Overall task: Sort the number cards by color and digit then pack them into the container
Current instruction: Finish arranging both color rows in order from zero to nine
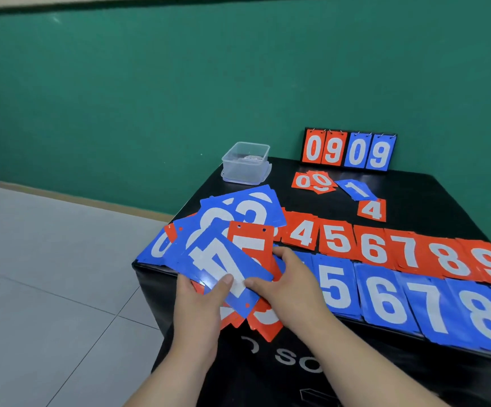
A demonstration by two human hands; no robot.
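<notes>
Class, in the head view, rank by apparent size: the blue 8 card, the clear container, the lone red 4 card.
1. blue 8 card
2. clear container
3. lone red 4 card
The 8 card lies nearest the camera, so true sizes are unsure.

1. The left forearm [179,371] rose from the bottom edge, left of centre, to the left hand [198,304] at lower centre.
2. Its thumb pressed on top of the fanned cards [209,254]; its fingers were hidden beneath.
3. The right forearm [370,362] entered from the lower right.
4. The right hand [291,286], knuckles up, lay just beside the left, its thumb and curled fingers [281,253] pinching the same cards.
</notes>
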